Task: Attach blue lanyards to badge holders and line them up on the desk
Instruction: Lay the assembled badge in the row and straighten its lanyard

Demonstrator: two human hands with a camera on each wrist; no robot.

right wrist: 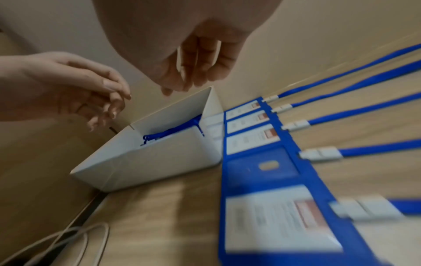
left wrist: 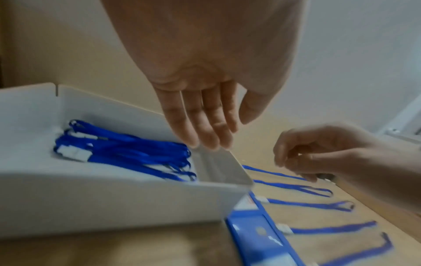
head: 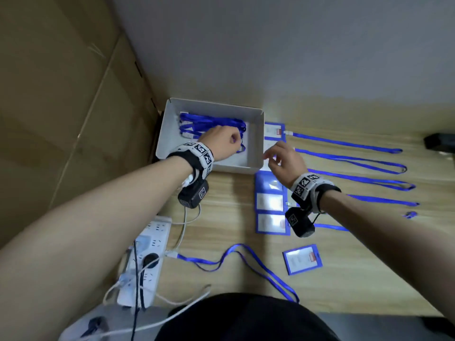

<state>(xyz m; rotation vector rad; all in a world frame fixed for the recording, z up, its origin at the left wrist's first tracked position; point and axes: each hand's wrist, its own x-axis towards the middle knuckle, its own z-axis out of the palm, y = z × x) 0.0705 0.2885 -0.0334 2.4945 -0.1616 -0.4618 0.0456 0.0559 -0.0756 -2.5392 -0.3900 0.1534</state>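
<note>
Here, over the white box [head: 256, 143] at the middle of the head view, hovers the left hand [head: 221, 143], with straight, loosely spread fingers [left wrist: 205, 124] in its wrist view, pinching nothing and ending just above the box's far wall. Below and to the left of those fingertips, inside the box, lies the bundle of blue lanyards [left wrist: 127, 151], apart from the hand. Just right of the box hangs the right hand [head: 285, 161], fingers [right wrist: 196, 72] drooping and relaxed, gripping nothing, above the box's right wall and the upper end of the row of badge holders [head: 269, 200]. Streaming rightward across the wooden desk [head: 221, 212] from that row, the attached lanyards [head: 349, 158]. Toward the bottom of the frame, one loose lanyard [head: 246, 262] snaking over the desk and one single badge holder [head: 302, 259] lying apart to its right. At lower left, a white power strip [head: 147, 254] with cables.
</note>
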